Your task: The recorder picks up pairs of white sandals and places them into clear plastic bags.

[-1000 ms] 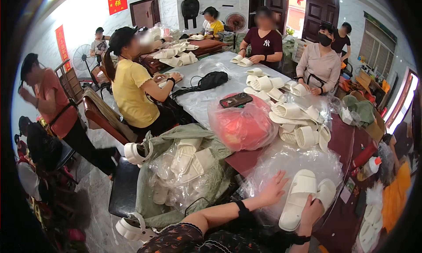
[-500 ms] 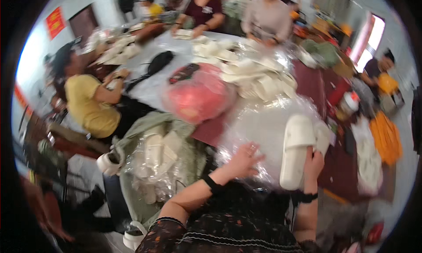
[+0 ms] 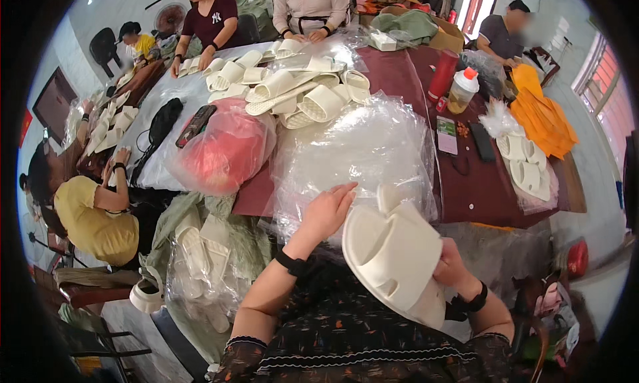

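Observation:
A pair of cream-white slide slippers [image 3: 399, 256] is tilted up in front of my body, one partly behind the other. My right hand [image 3: 452, 264] is closed around their right side. My left hand [image 3: 326, 213] has its fingers stretched out at the near edge of a stack of clear plastic bags [image 3: 353, 143]. It looks to hold nothing, though whether its fingertips press on the film cannot be made out. Beyond the stack lies a heap of similar slippers [image 3: 293, 90].
Left of the bags sits a red plastic-wrapped bundle [image 3: 223, 146] with a dark device on top. A green sack [image 3: 156, 240] holding bagged slippers stands at my left. To the right are a bottle [image 3: 464, 90], a phone [image 3: 482, 142] and orange cloth [image 3: 542, 120]. Several co-workers surround the table.
My view has turned to the right. The slippers have come nearer my body and tilted in my right hand. My left hand stays by the near edge of the bags, its fingers now closer together.

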Demonstrator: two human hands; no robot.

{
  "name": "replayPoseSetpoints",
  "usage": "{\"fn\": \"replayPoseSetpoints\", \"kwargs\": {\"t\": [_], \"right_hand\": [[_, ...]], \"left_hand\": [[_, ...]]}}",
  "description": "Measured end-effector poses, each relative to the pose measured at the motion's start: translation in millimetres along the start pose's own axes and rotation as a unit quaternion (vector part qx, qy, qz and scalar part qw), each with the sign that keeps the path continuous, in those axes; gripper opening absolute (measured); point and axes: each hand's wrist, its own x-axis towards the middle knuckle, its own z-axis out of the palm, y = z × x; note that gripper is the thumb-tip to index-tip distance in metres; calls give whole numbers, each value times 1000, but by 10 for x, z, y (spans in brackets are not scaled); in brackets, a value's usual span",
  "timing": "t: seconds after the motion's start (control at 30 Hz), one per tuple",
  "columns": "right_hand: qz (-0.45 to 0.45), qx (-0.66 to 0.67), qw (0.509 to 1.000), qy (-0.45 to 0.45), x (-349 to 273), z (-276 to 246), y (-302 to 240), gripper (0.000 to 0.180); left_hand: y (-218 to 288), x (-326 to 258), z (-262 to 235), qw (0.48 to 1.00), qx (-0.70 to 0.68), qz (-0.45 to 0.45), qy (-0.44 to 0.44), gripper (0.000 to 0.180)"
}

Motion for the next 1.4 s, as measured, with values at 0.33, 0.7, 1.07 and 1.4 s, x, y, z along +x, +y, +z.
{"fn": "replayPoseSetpoints", "kwargs": {"t": [0.33,0.7,1.07,1.4], "right_hand": [[61,-3,997,-57,12,141,193,20],[4,-379,921,89,164,213,285,36],[-12,-423,893,156,621,507,461,31],[8,-326,911,252,1452,757,984,39]], "left_hand": [[-127,192,-91,994,-61,-68,-63,43],[156,-21,-194,970,161,176,-42,44],[551,-167,-97,958,92,266,-45,44],[578,-198,-13,946,12,307,-107,43]]}}
